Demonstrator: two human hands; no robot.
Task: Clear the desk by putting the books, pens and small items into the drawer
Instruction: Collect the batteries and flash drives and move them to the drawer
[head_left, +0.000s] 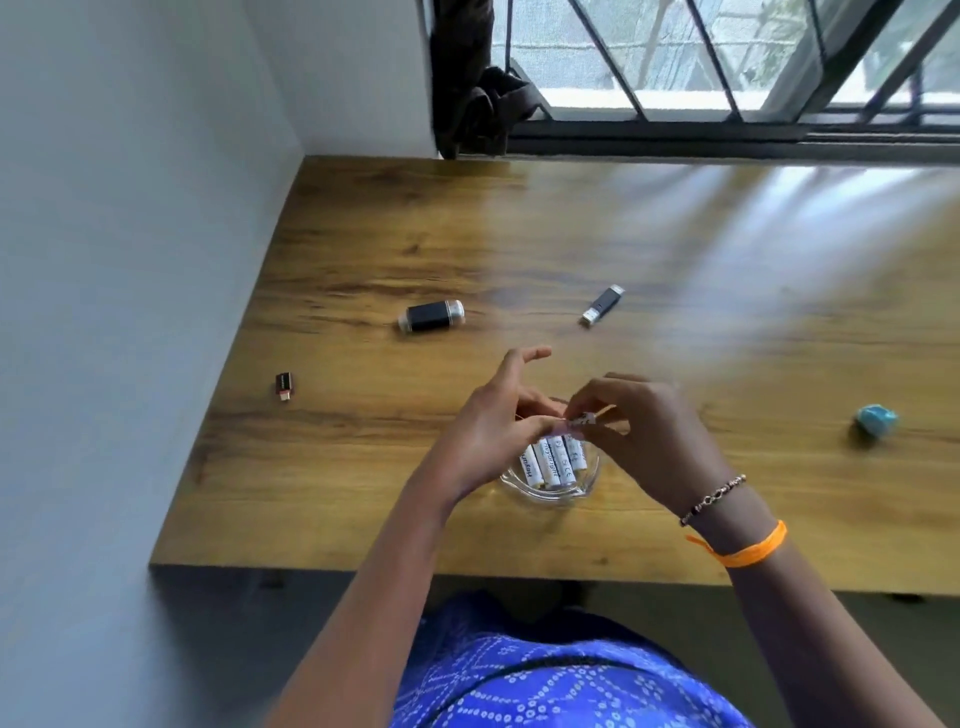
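Several white batteries (555, 462) lie side by side in a clear glass dish (587, 491) near the front of the wooden desk (519, 249). Above the dish, my left hand (493, 431) and my right hand (649, 436) meet, both pinching one small whitish item (579, 422); what it is I cannot tell. A black and silver flash drive (431, 316) lies further back on the left. A slimmer USB stick (602, 305) lies further back on the right. A tiny black adapter (283, 385) sits near the left edge. No drawer is in view.
A small blue crumpled object (877, 420) lies at the right. A white wall (130, 260) runs along the desk's left side. A barred window (727, 67) and a dark hanging cloth (472, 88) stand behind the desk.
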